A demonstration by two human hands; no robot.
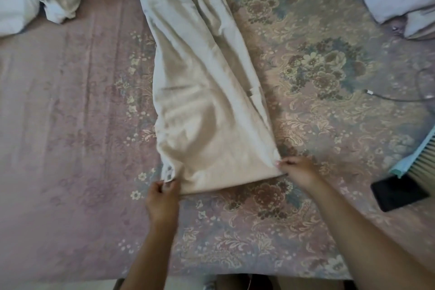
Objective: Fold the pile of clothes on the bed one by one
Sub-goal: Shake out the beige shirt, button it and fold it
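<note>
garment (207, 92) along bed (70, 125) middle, phone (399, 193) right edge

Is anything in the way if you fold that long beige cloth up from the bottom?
Nothing visible. The left hand and right hand pinch the beige garment at its near corners, and its whole length lies bare.

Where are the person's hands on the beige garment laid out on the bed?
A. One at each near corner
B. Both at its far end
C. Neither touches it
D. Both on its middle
A: the left hand and right hand each pinch a near corner of the beige garment.
</note>
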